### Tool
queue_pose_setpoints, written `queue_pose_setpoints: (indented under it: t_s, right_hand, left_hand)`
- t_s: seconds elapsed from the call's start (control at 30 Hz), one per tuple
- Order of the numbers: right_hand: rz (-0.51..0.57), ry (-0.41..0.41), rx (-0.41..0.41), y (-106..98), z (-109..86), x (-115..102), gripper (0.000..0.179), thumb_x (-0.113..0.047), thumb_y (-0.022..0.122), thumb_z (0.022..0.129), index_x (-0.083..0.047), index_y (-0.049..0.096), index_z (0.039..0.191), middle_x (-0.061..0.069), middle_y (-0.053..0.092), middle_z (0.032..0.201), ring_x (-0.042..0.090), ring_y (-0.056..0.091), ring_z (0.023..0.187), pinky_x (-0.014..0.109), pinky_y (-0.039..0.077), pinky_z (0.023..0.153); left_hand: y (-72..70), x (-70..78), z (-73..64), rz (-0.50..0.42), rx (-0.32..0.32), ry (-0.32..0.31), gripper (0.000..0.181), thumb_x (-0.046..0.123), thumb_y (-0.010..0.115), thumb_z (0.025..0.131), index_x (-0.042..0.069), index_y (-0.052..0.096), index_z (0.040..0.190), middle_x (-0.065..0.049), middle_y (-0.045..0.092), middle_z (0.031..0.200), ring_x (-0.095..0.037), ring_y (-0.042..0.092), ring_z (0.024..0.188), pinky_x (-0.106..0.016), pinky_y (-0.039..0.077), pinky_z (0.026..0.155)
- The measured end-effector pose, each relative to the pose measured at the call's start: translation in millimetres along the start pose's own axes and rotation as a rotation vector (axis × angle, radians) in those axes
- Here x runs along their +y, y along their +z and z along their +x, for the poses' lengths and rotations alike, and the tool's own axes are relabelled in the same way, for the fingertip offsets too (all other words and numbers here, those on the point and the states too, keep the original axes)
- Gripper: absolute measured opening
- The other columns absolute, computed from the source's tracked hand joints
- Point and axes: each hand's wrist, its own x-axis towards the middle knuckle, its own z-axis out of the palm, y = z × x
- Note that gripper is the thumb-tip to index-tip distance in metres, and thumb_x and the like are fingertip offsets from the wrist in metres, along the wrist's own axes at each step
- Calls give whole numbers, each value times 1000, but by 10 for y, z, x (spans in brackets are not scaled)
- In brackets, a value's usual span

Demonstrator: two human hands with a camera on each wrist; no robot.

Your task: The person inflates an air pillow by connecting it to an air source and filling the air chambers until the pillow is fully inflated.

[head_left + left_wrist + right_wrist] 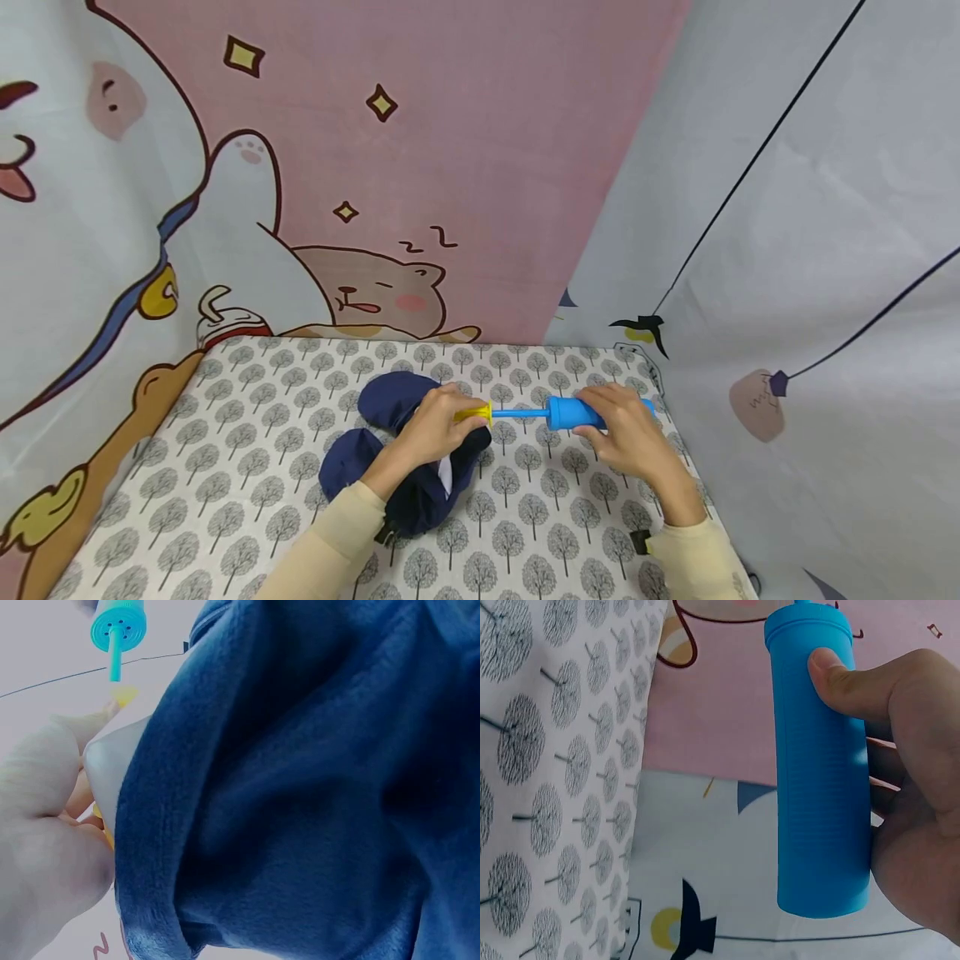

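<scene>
Your left hand grips the yellow handle and your right hand the blue pump, its long axis crosswise, handle leftward, above tree-print cloth before a cartoon-print wall.

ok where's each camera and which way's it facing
Head: on the head, facing forward and down at the tablecloth; left hand, right hand and sleeves show.
Left wrist: on that wrist, facing the navy cloth; left hand shows.
Right wrist: on that wrist, facing the blue pump; right hand shows.
Head and right wrist share the tablecloth.
</scene>
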Motion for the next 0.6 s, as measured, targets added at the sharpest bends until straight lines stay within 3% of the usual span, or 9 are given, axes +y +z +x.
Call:
queue_pose_setpoints:
  t_s: [0.6]
  right_hand:
    - [-11, -27, -11, 257, 170, -281, 51, -17, 100, 83, 4, 80, 125, 21, 84, 122, 39, 78, 111, 58, 63, 100]
  left_hand:
    - [22, -26, 22, 14, 25, 40, 14, 13, 85, 101, 6, 89, 114, -7, 89, 102, -12, 63, 76, -33, 54, 84]
